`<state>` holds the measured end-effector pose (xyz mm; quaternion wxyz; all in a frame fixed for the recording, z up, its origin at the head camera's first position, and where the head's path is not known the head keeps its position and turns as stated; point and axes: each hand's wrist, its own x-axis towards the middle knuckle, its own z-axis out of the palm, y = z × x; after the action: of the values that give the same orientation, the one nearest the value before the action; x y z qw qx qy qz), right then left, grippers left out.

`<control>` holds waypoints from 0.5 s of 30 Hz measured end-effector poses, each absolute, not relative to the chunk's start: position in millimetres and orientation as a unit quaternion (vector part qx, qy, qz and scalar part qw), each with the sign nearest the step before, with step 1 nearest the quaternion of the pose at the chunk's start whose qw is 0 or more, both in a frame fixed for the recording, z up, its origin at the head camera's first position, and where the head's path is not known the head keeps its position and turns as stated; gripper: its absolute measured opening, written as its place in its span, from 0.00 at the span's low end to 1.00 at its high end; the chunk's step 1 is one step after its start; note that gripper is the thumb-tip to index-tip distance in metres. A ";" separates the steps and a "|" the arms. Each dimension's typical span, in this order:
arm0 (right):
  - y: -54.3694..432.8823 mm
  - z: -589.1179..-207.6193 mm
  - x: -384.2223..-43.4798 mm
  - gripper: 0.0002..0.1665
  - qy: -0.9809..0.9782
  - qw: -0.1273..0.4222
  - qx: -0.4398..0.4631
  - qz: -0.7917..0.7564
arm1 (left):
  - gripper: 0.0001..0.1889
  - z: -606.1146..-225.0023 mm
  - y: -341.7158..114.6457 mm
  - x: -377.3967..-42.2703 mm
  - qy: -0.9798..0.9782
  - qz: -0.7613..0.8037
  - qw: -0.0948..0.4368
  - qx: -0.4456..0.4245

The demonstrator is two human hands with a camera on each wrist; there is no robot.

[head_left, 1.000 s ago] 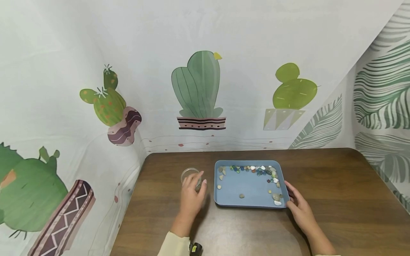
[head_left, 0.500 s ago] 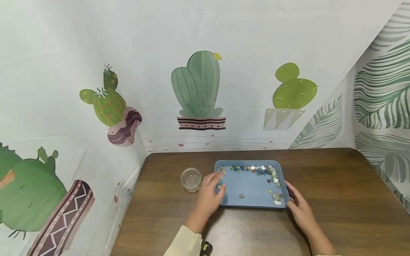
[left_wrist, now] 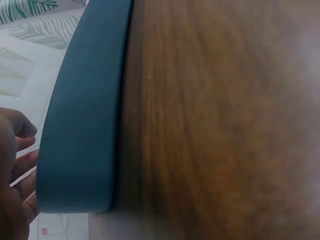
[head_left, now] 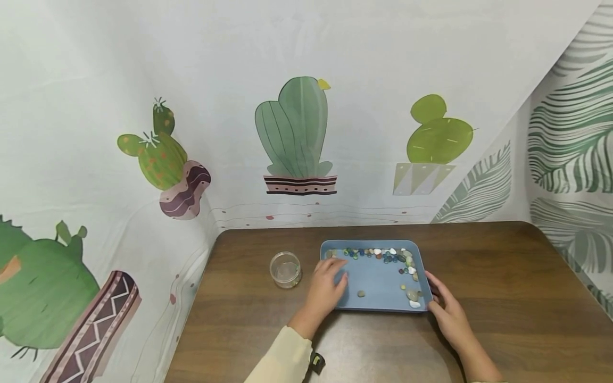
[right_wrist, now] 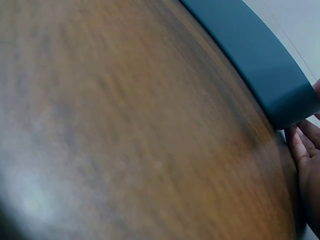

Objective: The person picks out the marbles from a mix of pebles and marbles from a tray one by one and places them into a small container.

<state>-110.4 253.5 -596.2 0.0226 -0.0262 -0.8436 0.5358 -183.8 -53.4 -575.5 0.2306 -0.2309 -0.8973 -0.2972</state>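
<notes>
A shallow blue tray (head_left: 383, 279) lies on the table, with pebbles and coloured glass stones mostly along its back and right sides. My left hand (head_left: 324, 287) hovers over the tray's left end, fingers loosely extended, nothing visible in them. It hides some of the pebbles there. In the left wrist view, the same hand (left_wrist: 15, 170) shows beyond the tray's front wall (left_wrist: 80, 140). My right hand (head_left: 452, 316) grips the tray's right side near the front corner, thumb at the rim and fingers along the outer wall. A lone brownish pebble (head_left: 361, 293) sits toward the tray's front.
Left of the tray stands a clear round jar (head_left: 286, 271) with a few small bits low inside. The brown wooden table (head_left: 507, 276) ends at the back against a cactus-printed cloth (head_left: 364, 106).
My left hand has moved right from the jar to above the tray's left end, uncovering the jar. My right hand stays at the tray's right side.
</notes>
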 end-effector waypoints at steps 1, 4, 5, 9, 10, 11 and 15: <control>253.4 -596.1 -110.2 0.43 -0.844 0.023 -0.026 0.535 | 0.15 -576.3 -52.6 -185.4 -0.899 -0.289 0.231 -0.233; 253.2 -596.0 -110.0 0.43 -0.844 0.023 -0.026 0.535 | 0.14 -577.6 -49.9 -190.0 -0.904 -0.269 0.231 -0.238; 253.2 -596.0 -110.2 0.43 -0.844 0.024 -0.026 0.534 | 0.14 -577.9 -48.8 -191.3 -0.906 -0.261 0.232 -0.240; 252.8 -596.8 -110.0 0.43 -0.844 0.030 -0.022 0.535 | 0.15 -574.8 -44.4 -194.3 -0.913 -0.236 0.227 -0.241; 252.7 -596.9 -109.9 0.43 -0.843 0.030 -0.020 0.536 | 0.15 -573.6 -43.2 -195.0 -0.916 -0.230 0.223 -0.241; 252.6 -597.0 -109.8 0.43 -0.843 0.031 -0.020 0.537 | 0.15 -572.8 -42.2 -195.9 -0.919 -0.223 0.220 -0.241; 252.1 -596.3 -110.1 0.42 -0.843 0.025 -0.023 0.537 | 0.15 -571.1 -39.0 -200.5 -0.928 -0.198 0.208 -0.239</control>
<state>-110.1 252.1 -596.3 0.0253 -0.0235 -0.8431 0.5367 -200.5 -39.0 -571.1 0.2077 -0.2393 -0.9275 -0.1984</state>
